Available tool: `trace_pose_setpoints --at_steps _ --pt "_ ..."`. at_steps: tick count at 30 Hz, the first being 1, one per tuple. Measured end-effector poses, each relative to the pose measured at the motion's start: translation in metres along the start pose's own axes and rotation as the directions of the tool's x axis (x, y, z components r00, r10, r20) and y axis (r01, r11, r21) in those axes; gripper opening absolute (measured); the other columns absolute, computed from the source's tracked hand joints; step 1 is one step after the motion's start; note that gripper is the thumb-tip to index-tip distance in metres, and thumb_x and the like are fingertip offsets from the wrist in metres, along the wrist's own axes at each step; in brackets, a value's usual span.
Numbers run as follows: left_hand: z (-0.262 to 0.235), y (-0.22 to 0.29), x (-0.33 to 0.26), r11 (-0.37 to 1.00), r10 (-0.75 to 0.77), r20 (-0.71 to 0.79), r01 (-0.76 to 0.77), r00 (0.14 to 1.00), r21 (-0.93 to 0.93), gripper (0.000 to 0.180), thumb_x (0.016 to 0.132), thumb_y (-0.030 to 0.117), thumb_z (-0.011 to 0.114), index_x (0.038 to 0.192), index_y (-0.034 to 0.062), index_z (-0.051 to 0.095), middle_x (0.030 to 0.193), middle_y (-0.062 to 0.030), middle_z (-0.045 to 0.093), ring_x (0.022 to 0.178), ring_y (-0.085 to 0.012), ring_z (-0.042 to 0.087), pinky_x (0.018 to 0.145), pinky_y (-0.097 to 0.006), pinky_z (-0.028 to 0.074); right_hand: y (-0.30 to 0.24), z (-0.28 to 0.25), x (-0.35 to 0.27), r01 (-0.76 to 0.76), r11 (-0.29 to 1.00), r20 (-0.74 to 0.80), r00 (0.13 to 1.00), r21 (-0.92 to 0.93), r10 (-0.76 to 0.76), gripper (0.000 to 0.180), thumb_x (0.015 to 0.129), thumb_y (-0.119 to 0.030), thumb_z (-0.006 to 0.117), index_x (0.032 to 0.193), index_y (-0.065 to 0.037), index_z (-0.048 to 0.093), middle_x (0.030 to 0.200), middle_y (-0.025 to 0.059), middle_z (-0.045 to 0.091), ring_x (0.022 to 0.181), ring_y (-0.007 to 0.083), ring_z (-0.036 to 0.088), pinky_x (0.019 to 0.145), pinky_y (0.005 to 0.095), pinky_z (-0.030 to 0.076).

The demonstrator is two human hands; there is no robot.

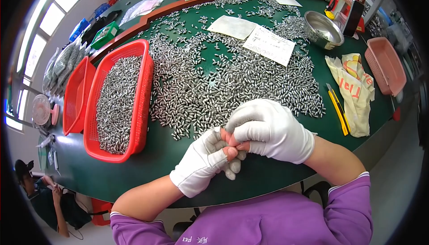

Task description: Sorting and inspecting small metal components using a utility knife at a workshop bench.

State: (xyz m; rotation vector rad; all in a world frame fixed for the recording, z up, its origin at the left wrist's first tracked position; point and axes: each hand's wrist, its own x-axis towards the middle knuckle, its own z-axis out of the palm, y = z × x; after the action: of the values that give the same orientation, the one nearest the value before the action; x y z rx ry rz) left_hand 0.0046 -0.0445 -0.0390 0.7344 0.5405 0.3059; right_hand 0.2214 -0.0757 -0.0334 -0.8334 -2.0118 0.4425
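Observation:
My left hand and my right hand meet just over the near edge of the green table. Both wear white gloves that leave some fingertips bare. Their fingers are pinched together, tip to tip, and whatever lies between them is too small or too hidden to make out. Right beyond the hands spreads a wide heap of small silvery metal pieces, short and rounded like capsules. To the left, a red plastic basket holds a deep fill of similar pieces.
Another red basket stands farther left. Papers lie on the heap. At right are a steel bowl, a yellow utility knife, a cloth bag and a pink basket. A wooden rim bounds the far side. Someone sits at lower left.

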Motion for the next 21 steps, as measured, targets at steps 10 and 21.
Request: trace_pose_setpoints --at_steps 10,21 --pt "-0.0041 -0.0028 0.0016 0.998 0.059 0.061 -0.058 0.996 -0.009 0.026 0.100 0.030 0.058 0.113 0.0078 0.053 0.103 -0.0111 0.064 0.078 -0.0153 0.062 0.067 -0.027 0.054 0.0013 -0.0061 -0.0027 -0.178 0.979 -0.185 0.970 -0.096 0.158 0.019 0.077 -0.009 0.075 0.095 -0.007 0.070 0.098 0.0077 0.067 0.087 0.0278 0.064 0.077 0.0371 0.053" --pt "-0.0024 -0.0016 0.0043 0.992 0.114 0.033 -0.112 0.993 -0.052 0.028 0.097 0.033 0.060 0.116 0.0127 0.055 0.106 -0.0105 0.062 0.067 -0.0148 0.053 0.062 -0.027 0.042 0.0026 -0.0072 -0.0046 -0.292 0.891 -0.197 0.952 -0.348 0.235 0.016 0.076 -0.010 0.073 0.091 -0.007 0.069 0.104 0.0077 0.065 0.098 0.0284 0.062 0.086 0.0406 0.050"
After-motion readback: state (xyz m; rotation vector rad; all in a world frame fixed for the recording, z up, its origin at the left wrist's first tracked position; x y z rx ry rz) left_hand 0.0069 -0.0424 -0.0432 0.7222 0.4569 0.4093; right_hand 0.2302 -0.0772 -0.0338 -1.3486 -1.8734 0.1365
